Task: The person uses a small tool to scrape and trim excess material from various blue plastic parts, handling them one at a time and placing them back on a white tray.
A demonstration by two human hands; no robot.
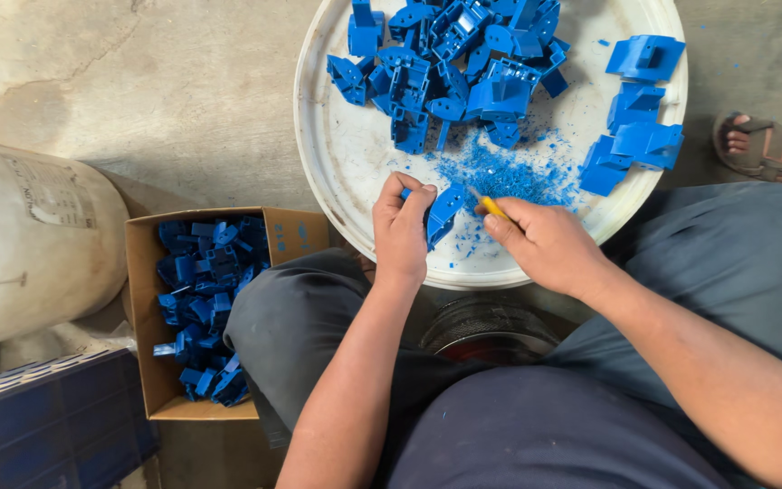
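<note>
Sitting low over a round white tray [337, 172], a person is trimming blue plastic parts one at a time, and the work is looking partly done. At far left a pale drum [20, 244] is crowding a cardboard box [142, 299] that is filling with blue pieces [205, 299], apparently the finished ones; the box is wedged against the person's knee, leaving little room on that side. On the tray, the left hand [402, 237] is closing around a blue part [443, 213] near the front rim, while the right hand [549, 244] is gripping a yellow-handled tool [491, 206] whose tip is meeting that part. Shavings [500, 172] are gathering just beyond the hands. A large heap of parts [450, 63] is waiting at the back of the tray, and a smaller stack [635, 109] is sitting near the right rim. Bare tray is lying between heap and hands. A sandalled foot [762, 149] is resting on the concrete at far right.
</note>
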